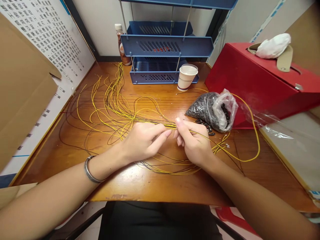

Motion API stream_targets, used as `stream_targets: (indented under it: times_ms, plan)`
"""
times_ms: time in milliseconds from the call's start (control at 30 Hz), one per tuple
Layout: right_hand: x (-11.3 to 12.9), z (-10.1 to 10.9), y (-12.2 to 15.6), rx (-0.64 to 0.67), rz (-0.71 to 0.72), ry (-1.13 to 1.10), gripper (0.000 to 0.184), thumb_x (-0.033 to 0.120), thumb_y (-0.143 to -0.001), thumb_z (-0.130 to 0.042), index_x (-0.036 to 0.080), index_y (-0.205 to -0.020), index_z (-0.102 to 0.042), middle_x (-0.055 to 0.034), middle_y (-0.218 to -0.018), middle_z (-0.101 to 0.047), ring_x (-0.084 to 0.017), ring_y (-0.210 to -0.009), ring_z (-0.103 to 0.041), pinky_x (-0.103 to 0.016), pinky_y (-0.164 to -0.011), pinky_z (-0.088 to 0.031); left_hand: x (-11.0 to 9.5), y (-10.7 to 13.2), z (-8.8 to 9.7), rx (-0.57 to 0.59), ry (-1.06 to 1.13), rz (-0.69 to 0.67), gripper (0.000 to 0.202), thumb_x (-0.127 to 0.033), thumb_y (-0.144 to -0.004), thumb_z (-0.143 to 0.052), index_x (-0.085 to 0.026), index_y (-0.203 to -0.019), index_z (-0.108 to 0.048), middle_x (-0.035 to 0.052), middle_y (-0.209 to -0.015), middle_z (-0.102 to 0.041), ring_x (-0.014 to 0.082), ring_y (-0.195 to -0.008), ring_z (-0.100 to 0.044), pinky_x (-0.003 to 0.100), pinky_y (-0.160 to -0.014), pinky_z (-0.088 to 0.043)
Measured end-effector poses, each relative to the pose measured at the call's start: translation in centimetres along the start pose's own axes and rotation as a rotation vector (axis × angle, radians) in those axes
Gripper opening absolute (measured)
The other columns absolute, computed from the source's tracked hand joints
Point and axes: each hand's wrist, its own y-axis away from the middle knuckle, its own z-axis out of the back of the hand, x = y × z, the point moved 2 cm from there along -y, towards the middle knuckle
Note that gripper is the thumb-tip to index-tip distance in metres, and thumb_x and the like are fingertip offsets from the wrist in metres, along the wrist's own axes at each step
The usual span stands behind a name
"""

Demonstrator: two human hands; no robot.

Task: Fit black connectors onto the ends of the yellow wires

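Thin yellow and black wires lie in a loose bundle over the left and middle of the wooden table. My left hand pinches some of these wires between thumb and forefinger. Close beside it, my right hand is closed with its thumb pressed on the wires that run between the two hands. From my right hand a yellow wire loops out to the right and back. More wire ends lie by my right wrist. Small black parts lie on the table just behind my right hand.
An open clear plastic bag full of small black pieces lies behind my right hand. Further back stand a paper cup, a blue tiered tray rack and a bottle. A red box stands right, cardboard left.
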Motion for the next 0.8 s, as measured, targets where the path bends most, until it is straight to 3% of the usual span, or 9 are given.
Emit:
stream_targets:
  times_ms: [267,500,800]
  plan:
    - [0.0,0.9,-0.3,-0.19,0.005,-0.115,0.054,0.047,-0.101,-0.051,0.019,-0.055,-0.056,0.0027,-0.045,-0.047,-0.009,-0.043,-0.043,-0.026,-0.047,-0.035,0.0,0.0,0.0,-0.044,-0.009,0.025,0.031,-0.023,-0.1,-0.049,-0.014,-0.075,-0.065,-0.0022,-0.057,-0.058,0.007,-0.048,-0.047,0.02,-0.05,-0.035]
    - [0.8,0.4,-0.1,-0.077,0.071,-0.023,0.05,0.037,-0.101,-0.053,0.018,-0.054,-0.054,0.004,-0.046,-0.046,-0.007,-0.045,-0.042,-0.025,-0.05,-0.034,0.2,0.1,-0.3,-0.009,-0.011,0.007,0.032,-0.025,-0.1,-0.048,-0.013,-0.08,-0.071,0.0011,-0.063,-0.066,0.01,-0.054,-0.057,0.022,-0.056,-0.042]
    - [1.2,0.5,0.1,-0.079,0.143,0.069,0.058,0.029,-0.1,-0.05,0.019,-0.044,-0.038,0.0053,-0.041,-0.035,-0.006,-0.041,-0.032,-0.03,-0.047,-0.023,0.3,0.3,-0.6,0.003,-0.02,0.031,0.031,-0.028,-0.1,-0.049,-0.013,-0.084,-0.072,0.0009,-0.063,-0.066,0.0102,-0.053,-0.054,0.023,-0.054,-0.039]
